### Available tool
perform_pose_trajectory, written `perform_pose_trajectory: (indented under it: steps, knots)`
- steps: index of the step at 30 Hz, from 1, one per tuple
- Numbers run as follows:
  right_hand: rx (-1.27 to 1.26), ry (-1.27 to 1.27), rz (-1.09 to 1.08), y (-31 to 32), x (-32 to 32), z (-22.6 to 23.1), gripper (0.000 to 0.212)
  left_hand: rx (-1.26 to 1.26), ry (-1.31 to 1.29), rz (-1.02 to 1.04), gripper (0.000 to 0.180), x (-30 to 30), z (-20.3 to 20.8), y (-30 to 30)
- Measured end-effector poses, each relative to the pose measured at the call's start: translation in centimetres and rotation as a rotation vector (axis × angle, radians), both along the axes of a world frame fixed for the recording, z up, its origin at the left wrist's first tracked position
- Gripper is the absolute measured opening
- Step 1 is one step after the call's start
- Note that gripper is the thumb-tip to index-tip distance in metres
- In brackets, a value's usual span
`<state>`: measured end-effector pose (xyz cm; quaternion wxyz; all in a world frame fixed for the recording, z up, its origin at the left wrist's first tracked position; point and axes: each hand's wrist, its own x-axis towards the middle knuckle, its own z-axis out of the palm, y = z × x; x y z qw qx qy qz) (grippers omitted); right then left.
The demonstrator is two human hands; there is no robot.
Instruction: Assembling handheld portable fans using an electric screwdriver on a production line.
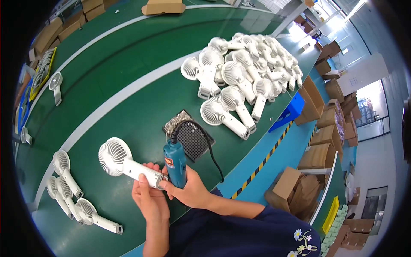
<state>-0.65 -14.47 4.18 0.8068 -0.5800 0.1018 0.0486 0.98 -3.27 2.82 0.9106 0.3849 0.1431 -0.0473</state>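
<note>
Over green table [128,122]: 2 hands [150,198] [190,190] gripping white fan [132,167], teal tool [176,167].

A factory workshop, by its green worktable [128,120], heaped identical fans [234,73], cardboard boxes [317,156].

Teal power tool [176,164] — lower end hidden by right hand [191,190]

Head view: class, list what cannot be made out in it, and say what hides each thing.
All in the head view:
Teal power tool: its lower tip is hidden by the right hand.
Left hand: the held white fan covers parts of its fingers.
Heap of white fans: front ones hide others, preventing a count.
Silvery pieces on the black tray: too small to identify.
</note>
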Motion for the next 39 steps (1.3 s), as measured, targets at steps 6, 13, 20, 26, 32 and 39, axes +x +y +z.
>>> perform_pose_trajectory:
  steps: [6,13,20,26,32,39]
  knots:
    - [-0.020,0.005,0.033,-0.5,-0.5,1.0,0.035,0.018,-0.041,0.066,0.037,1.6,1.8,0.8]
    - [-0.107,-0.044,-0.033,-3.0,-0.6,1.1,0.039,-0.056,-0.002,-0.062,0.035,0.2,1.9,-3.4]
    - [-0.015,-0.013,-0.062,-8.4,-1.0,1.0,0.029,0.116,-0.125,-0.459,0.048,1.7,3.3,-5.0]
    - [0.146,-0.006,-0.477,-15.2,-1.8,3.1,0.040,0.280,-0.245,-0.442,0.048,1.5,1.0,-2.8]
    - [0.232,-0.197,-0.935,-26.5,0.2,5.0,0.028,0.638,-0.140,-0.323,0.030,1.3,-1.3,2.0]
    - [0.200,-0.301,-1.011,-42.4,10.3,5.0,0.017,0.807,-0.202,-0.223,0.022,1.3,-3.4,4.0]
